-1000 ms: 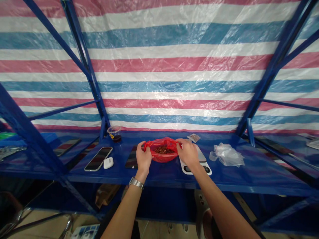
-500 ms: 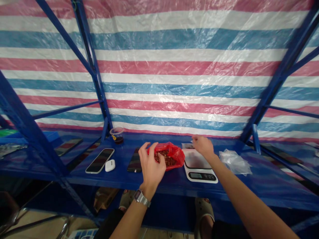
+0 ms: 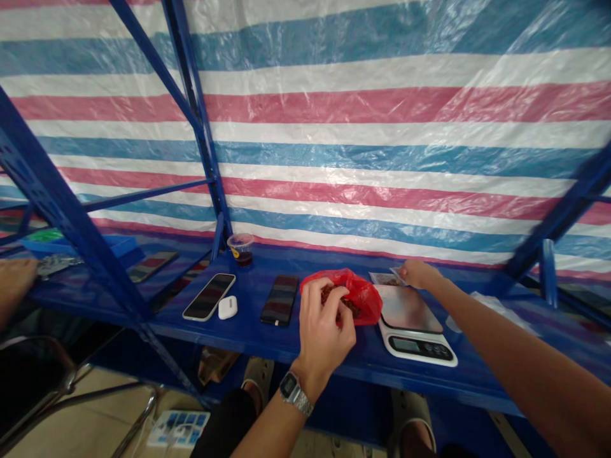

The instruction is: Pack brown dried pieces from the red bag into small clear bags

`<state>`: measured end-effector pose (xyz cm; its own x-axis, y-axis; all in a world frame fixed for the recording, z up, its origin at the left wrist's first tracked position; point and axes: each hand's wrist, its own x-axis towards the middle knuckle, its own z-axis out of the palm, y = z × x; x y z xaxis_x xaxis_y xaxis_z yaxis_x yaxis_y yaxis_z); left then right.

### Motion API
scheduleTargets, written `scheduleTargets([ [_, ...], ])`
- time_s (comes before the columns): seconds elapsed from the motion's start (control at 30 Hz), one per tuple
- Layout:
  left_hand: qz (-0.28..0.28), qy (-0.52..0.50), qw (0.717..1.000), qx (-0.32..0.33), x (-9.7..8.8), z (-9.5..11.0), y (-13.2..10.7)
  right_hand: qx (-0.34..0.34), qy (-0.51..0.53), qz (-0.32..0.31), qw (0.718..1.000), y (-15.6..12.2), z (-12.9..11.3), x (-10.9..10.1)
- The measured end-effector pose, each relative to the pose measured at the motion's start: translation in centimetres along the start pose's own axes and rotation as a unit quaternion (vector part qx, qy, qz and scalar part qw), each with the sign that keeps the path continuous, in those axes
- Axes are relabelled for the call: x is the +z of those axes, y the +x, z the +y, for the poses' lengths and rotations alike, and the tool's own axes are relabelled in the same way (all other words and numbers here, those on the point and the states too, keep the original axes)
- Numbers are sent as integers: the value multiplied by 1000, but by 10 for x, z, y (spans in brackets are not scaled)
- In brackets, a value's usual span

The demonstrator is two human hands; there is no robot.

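My left hand (image 3: pixel 327 327), a metal watch (image 3: pixel 294 389) on its wrist, dips curled fingers into the mouth of a red plastic bag (image 3: pixel 365 292). Small brown dried pieces (image 3: pixel 351 307) fill the bag, and the fingertips are partly hidden among them. Behind a white digital kitchen scale (image 3: pixel 420 348) with a bare metal plate, my right hand (image 3: pixel 420 275) pinches the edge of a small clear plastic bag (image 3: pixel 397 272). Beside those fingers, a small clear packet (image 3: pixel 383 278) with brownish contents lies at the scale's back edge.
A black phone (image 3: pixel 280 300), white earbud case (image 3: pixel 228 307), pale-edged phone (image 3: pixel 209 297) and plastic cup of dark liquid (image 3: pixel 241 249) stand left on the blue shelf (image 3: pixel 258 261). Clear bags (image 3: pixel 501 308) lie right. Blue posts flank the space; another person's hand (image 3: pixel 16 280) shows far left.
The view has turned left-down, shifting things rightward. My left hand has moved from the red bag's left rim to over its contents. Another person's hand has come into view.
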<state>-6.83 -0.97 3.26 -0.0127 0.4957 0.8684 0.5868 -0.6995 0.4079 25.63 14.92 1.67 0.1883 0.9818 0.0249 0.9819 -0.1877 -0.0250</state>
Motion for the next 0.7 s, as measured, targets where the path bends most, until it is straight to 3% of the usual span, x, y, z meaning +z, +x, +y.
scheduleTargets([
  [0.2, -12, 4, 1000, -17, -1, -2, -1, 11, 4, -47, 999, -8, 3, -2],
  [0.47, -10, -3, 1000, -27, -1, -10, -1, 49, 39, -11, 998, -16, -6, -16],
  [0.57, -25, -52, 997, -44, 3, -11, 1, 71, 108, 64, 990, -26, -12, -33],
  [0.67, -75, -154, 979, -111, 12, -7, 3, 74, 218, 205, 951, -61, -32, -50],
  [0.7, -93, -189, 967, -140, 15, -5, 3, 51, 285, 255, 922, -79, -43, -52],
])
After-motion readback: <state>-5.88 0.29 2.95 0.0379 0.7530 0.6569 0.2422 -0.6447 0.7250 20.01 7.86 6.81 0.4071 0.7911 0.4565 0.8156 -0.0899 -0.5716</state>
